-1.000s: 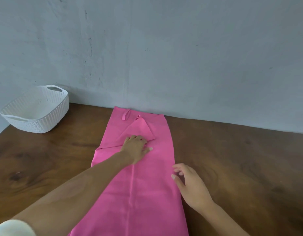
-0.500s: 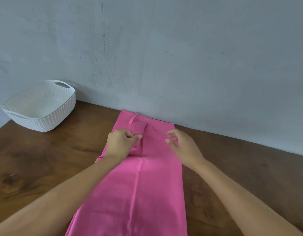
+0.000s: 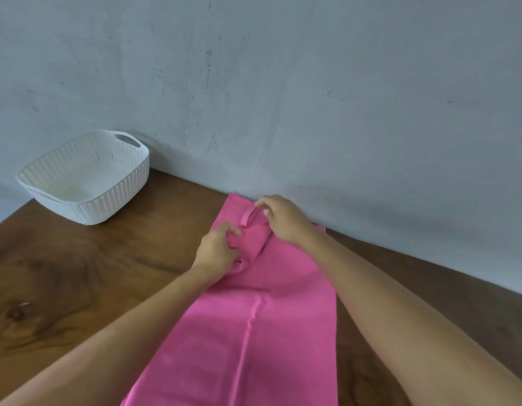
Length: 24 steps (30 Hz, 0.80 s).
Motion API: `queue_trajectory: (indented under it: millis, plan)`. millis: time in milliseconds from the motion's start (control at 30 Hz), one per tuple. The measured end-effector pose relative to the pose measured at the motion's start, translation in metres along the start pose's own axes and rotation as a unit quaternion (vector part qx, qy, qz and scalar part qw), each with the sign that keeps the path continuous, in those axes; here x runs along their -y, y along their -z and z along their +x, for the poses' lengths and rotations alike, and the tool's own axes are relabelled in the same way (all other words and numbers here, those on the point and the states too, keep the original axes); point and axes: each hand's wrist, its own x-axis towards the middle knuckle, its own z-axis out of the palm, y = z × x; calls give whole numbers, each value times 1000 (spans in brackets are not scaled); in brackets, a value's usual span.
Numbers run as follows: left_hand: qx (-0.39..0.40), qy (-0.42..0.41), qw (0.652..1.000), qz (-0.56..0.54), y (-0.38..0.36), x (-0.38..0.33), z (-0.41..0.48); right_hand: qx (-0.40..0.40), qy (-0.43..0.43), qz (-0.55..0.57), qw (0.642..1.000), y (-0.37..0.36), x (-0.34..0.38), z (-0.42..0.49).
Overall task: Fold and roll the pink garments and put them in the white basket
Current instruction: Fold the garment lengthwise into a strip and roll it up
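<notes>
My left hand [image 3: 217, 253] grips a bunched fold of the smooth pink garment [image 3: 254, 332]; my right hand [image 3: 286, 222] pinches its narrow strap loop [image 3: 246, 218].

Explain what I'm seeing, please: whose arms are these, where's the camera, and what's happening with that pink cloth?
No machine here: a person works bare-handed, and one camera on their head looks down, so the arms reach in from the bottom. A long pink garment lies flat on a wooden table by a grey wall. The left hand grips a bunched fold near its far end; the right hand seems to pinch a thin strap there. A white basket stands at the far left.
</notes>
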Motion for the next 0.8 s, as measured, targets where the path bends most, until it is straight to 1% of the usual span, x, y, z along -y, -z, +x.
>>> queue_trajectory:
  millis: [100, 200, 267, 333, 367, 467, 533, 600, 667, 733, 800]
  plan:
    - [-28, -8, 999, -28, 0, 0, 12, 42, 18, -30, 999, -6, 2, 16]
    - [-54, -7, 997, -54, 3, -2, 23, 78, 28, -93, 992, -8, 7, 29]
    - [-55, -4, 997, -59, 4, -1, 30, 98, 41, -140, 984, -12, 10, 36]
    - [-51, -7, 997, -54, 6, -3, 35, 99, 49, -177, 978, -17, 10, 42]
    - [-47, -11, 998, -49, 6, -3, 38, 90, 46, -193, 976, -19, 10, 44]
    - [-31, -22, 999, -32, 11, -5, 45, 35, 27, -189, 981, -20, 9, 49]
    - [-29, -28, 999, -17, 14, -2, 52, -19, 27, -185, 982, -19, 7, 50]
    - [-36, -27, 999, -14, 19, 0, 60, -87, 19, -136, 987, -16, 3, 49]
    - [-42, -19, 999, -16, 24, -2, 70, -141, -6, -54, 989, -14, -1, 46]
    - [-48, -12, 999, -5, 28, -5, 84, -165, -19, 10, 986, -13, -3, 41]
    - [-47, -7, 999, 1, 31, -8, 97, -171, -5, 43, 984, -12, -2, 31]
